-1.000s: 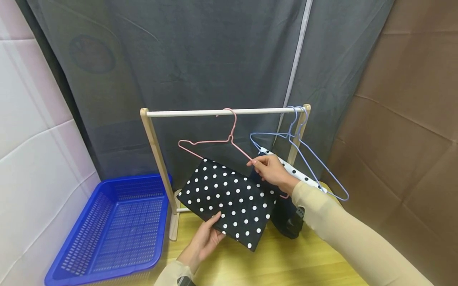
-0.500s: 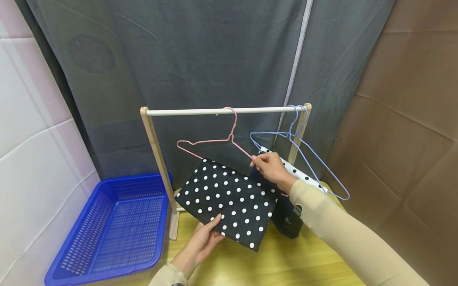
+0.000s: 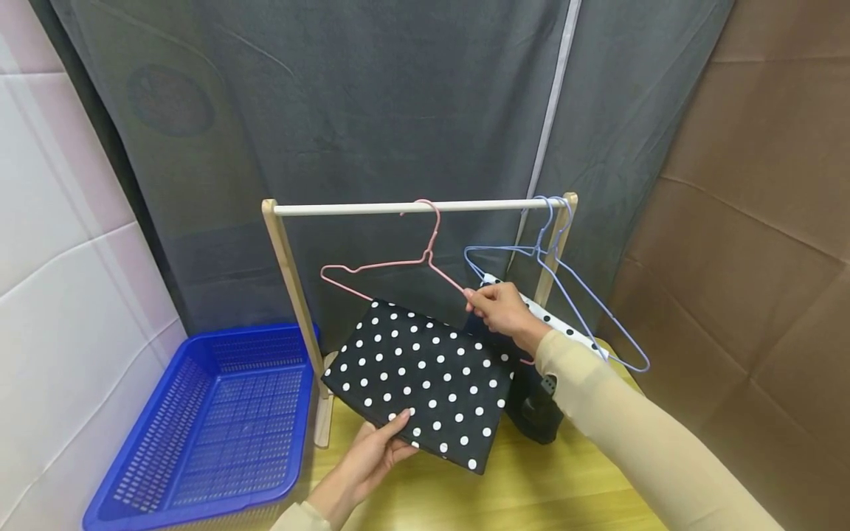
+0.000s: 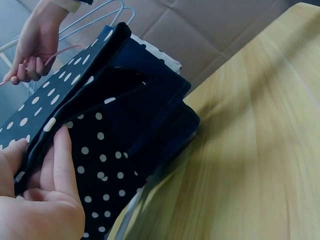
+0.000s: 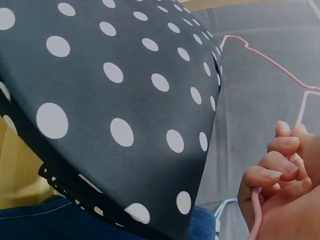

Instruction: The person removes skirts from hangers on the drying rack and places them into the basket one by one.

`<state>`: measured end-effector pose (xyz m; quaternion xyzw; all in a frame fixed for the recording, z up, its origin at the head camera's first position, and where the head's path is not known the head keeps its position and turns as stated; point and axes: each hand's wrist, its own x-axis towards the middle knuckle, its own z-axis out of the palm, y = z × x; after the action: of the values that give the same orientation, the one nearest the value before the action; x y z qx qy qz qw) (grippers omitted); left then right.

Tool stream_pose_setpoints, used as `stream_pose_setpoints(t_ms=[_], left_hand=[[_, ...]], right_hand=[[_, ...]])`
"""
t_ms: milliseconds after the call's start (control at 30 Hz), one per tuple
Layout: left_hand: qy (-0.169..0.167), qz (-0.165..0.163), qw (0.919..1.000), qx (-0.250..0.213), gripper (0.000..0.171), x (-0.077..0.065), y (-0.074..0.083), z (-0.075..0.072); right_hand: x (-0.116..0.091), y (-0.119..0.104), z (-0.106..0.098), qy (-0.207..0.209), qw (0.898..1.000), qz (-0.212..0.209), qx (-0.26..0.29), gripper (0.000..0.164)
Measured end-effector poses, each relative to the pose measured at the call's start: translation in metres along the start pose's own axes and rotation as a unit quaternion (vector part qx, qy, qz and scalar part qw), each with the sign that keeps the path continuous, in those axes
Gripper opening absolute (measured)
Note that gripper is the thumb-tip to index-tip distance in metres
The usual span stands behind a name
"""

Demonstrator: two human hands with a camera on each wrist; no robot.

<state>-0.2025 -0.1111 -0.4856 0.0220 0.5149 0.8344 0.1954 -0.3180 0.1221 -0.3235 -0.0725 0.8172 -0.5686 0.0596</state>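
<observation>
A folded black cloth with white dots point(image 3: 425, 376) hangs tilted from a pink hanger point(image 3: 398, 263), whose hook is over the rack's white rail. The hanger's lower bar is mostly hidden by the cloth. My left hand point(image 3: 368, 457) pinches the cloth's lower edge, thumb on the front and fingers behind; the left wrist view shows the fingers between its layers. My right hand point(image 3: 505, 313) grips the sloping right arm of the pink hanger, and in the right wrist view its fingers point(image 5: 272, 170) curl round the pink wire.
Two blue hangers point(image 3: 578, 284) hang at the rail's right end, bearing a white dotted cloth point(image 3: 561, 324) and dark blue cloth point(image 4: 145, 90). Left of the wooden rack point(image 3: 288, 273) stands a blue plastic basket point(image 3: 292, 442). The wooden table point(image 3: 518, 494) lies beneath.
The dotted cloth and the pink hanger's left end have shifted slightly left and down. My left hand has moved a little the same way, keeping its pinch. My right hand has barely moved.
</observation>
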Motion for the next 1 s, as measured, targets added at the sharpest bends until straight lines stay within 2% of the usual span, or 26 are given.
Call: stream_pose_setpoints(t_ms=[200, 400, 567, 1000], left_hand=[[0.000, -0.001, 0.9999, 0.013, 0.021, -0.003, -0.001, -0.002], [-0.012, -0.002, 0.9998, 0.015, 0.022, -0.006, 0.000, -0.003], [-0.022, -0.009, 0.9995, 0.020, 0.027, -0.010, 0.001, -0.003], [-0.037, -0.012, 0.9989, 0.025, 0.021, -0.018, 0.006, -0.009]], right_hand=[[0.003, -0.003, -0.002, -0.037, 0.999, 0.027, 0.009, 0.034], [0.006, -0.003, -0.006, -0.071, 0.996, 0.044, 0.020, 0.034], [0.006, -0.004, -0.008, -0.076, 0.996, 0.044, 0.012, 0.034], [0.007, -0.005, -0.003, -0.063, 0.998, 0.022, -0.010, 0.036]])
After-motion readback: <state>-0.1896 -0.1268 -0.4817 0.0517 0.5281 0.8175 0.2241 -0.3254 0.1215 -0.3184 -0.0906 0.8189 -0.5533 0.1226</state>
